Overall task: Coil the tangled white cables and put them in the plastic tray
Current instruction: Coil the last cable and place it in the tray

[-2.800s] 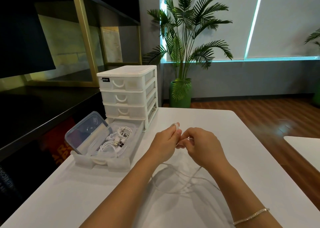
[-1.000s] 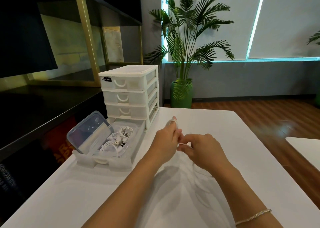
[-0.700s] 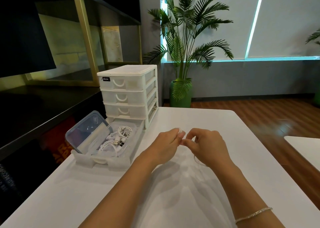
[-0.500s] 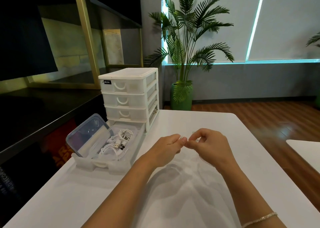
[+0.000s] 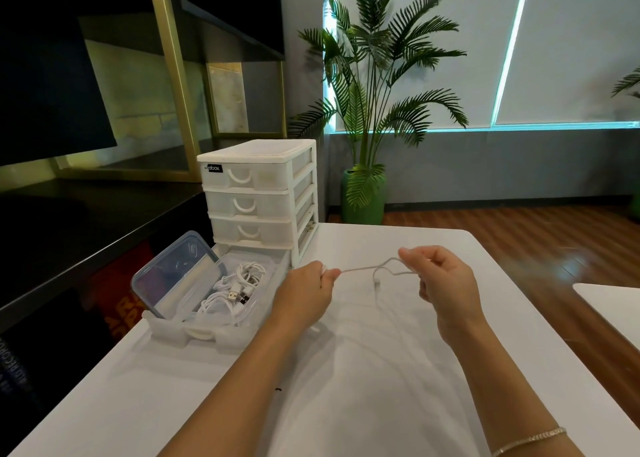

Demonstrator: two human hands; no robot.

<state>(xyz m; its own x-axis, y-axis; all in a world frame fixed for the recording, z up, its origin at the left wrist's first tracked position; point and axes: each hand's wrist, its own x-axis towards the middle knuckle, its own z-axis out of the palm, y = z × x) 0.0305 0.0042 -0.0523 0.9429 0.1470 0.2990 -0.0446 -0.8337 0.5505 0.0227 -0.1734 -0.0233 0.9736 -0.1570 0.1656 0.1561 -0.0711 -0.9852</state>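
Both forearms are bare from the lower edge of the view up to the hands, with no sleeve showing on either. The right wrist carries a thin, pale metallic chain bracelet (image 5: 528,441) (fine links that catch the light), lying close against the arm, well back from the right hand (image 5: 441,281). The left hand (image 5: 304,292) and its wrist wear nothing. No rings show on the fingers in sight.
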